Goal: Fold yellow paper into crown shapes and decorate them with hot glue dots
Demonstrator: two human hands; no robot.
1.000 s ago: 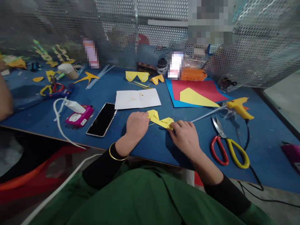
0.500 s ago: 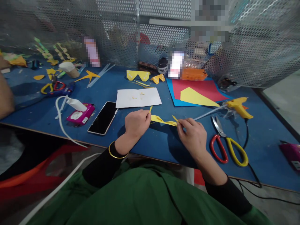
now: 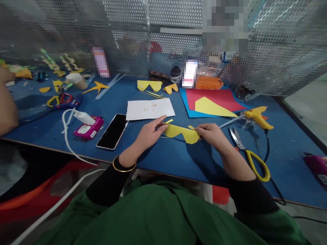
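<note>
Yellow paper glasses (image 3: 182, 133): gripped at both ends, corners partly covered

The glasses are at the near part of the blue table (image 3: 163, 160); contact with its surface cannot be determined. The left hand (image 3: 150, 132) pinches their nine o'clock end between thumb and forefinger. The right hand (image 3: 212, 134) grips the three o'clock end, fingertips partly hidden.

Positions below are taken from the glasses.

Scissors (image 3: 242, 147), between three and four o'clock: red handle almost wholly concealed by the right forearm (image 3: 237, 163).

White card (image 3: 138, 110), ten o'clock: yellowish specks (image 3: 154, 105) too small to identify.

Bright screen (image 3: 190, 73), twelve o'clock: pixelated, unreadable.

Purple object (image 3: 316, 166), between three and four o'clock, far off: cut by the frame edge.

Another person's arm (image 3: 7, 105), nine o'clock: likewise cut off.
</note>
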